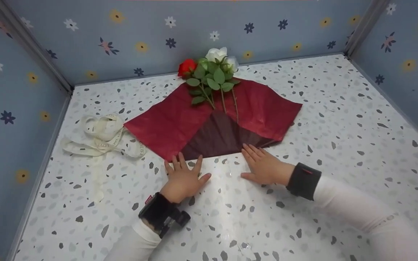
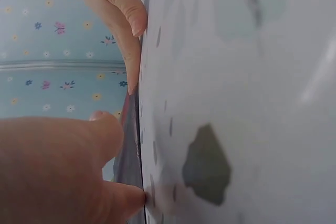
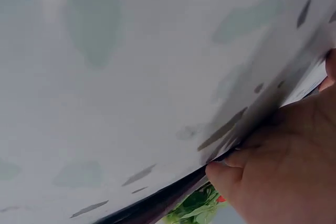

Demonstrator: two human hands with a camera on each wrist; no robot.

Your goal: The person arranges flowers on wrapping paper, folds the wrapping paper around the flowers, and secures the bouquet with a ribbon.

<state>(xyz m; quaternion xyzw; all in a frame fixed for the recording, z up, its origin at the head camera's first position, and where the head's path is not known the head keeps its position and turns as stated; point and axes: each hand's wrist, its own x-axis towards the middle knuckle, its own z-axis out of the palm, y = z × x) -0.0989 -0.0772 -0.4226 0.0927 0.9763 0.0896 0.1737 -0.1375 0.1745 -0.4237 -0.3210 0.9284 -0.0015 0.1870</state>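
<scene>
A sheet of red wrapping paper lies on the table, its near part folded up to show a dark maroon side. Several artificial roses rest on its far half: a red rose and white roses, with green leaves and stems pointing toward me. My left hand lies with spread, straight fingers, fingertips at the paper's near left edge. At the near right edge, my right hand rests its straight fingertips on the dark fold, thumb out to the side. Neither hand grips anything.
A loose heap of cream ribbon with printed lettering lies left of the paper, one tail trailing toward me. Blue floral panels wall the speckled table at the back and both sides.
</scene>
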